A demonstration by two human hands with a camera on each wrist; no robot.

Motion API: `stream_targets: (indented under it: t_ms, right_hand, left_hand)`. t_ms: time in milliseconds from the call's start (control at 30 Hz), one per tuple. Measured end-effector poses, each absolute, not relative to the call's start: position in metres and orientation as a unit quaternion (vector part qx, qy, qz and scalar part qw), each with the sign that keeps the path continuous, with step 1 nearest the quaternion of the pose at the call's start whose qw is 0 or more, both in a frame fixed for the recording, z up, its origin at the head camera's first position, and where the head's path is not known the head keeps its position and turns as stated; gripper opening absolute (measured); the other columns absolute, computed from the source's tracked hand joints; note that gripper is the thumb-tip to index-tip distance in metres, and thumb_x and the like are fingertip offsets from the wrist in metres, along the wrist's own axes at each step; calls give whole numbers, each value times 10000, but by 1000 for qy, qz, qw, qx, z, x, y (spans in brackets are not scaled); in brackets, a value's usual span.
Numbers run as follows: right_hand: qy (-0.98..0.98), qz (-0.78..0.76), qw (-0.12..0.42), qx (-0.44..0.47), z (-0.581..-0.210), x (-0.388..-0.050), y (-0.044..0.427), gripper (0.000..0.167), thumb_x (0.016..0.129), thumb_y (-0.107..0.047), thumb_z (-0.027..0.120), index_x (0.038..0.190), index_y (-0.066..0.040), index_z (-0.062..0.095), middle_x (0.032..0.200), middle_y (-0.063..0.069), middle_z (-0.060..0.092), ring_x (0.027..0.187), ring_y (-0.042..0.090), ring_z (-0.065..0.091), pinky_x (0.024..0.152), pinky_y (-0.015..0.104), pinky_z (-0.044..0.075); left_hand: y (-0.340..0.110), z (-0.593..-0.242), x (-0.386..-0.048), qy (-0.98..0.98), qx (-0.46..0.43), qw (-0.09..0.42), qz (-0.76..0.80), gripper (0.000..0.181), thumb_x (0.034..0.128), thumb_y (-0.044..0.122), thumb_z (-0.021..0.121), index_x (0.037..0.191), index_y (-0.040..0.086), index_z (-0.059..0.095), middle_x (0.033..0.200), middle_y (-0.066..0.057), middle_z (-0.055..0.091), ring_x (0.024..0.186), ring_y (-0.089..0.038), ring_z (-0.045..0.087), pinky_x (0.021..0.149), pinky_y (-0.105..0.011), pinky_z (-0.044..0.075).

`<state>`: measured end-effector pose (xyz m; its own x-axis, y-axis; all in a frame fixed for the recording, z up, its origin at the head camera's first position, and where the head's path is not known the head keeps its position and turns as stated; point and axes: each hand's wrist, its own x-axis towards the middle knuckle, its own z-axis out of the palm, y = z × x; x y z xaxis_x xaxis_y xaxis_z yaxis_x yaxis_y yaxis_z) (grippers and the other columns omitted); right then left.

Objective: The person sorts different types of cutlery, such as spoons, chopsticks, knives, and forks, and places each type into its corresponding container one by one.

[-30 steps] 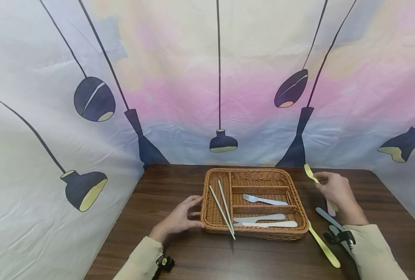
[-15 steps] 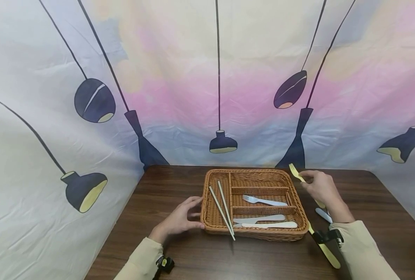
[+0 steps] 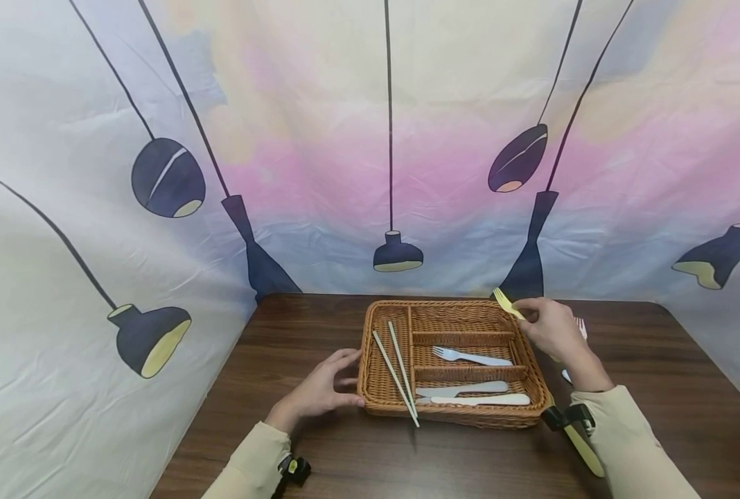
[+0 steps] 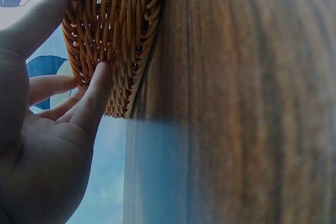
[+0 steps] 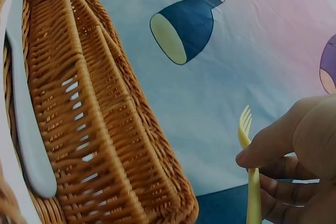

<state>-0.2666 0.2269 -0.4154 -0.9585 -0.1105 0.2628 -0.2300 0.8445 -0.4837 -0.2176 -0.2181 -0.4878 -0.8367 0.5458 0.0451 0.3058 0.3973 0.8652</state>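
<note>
Pinching a yellow fork [image 3: 508,303] in the right hand [image 3: 555,333], right of the frame's centre; touching the wicker basket [image 3: 482,418], lower centre, with the left hand's [image 3: 320,387] loosely extended fingers.

Ylw fork [image 3: 508,304] is held tilted, tines up & to L, nr back R corner of brn wicker basket [image 3: 470,418] but apart from it. Basket is set flat on tbl [image 3: 339,457], divided into compts.
</note>
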Motion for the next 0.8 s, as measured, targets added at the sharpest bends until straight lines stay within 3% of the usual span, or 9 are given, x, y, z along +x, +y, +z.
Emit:
stream_targets:
  t_ms: [400, 800]
  right_hand:
    - [-948, 292, 83, 97, -404, -263, 207, 313, 874, -92, 699, 1187, -87, 694, 955, 147, 700, 785, 249, 648, 516, 273, 469]
    - [-943, 297, 85, 120, -407, -264, 186, 296, 859, -48, 700, 1146, -114, 722, 1040, 151, 683, 742, 225, 606, 518, 267, 452]
  left_hand:
    - [-218, -489, -220, 830, 254, 120, 482, 965, 774, 332, 823, 1522, 29, 295, 1501, -126, 314, 1188, -341, 594, 942, -292, 570]
    - [-219, -489, -218, 835, 251, 119, 475, 963, 775, 348, 820, 1522, 33, 299, 1498, -121, 322, 1190, -316, 599, 922, -213, 562]
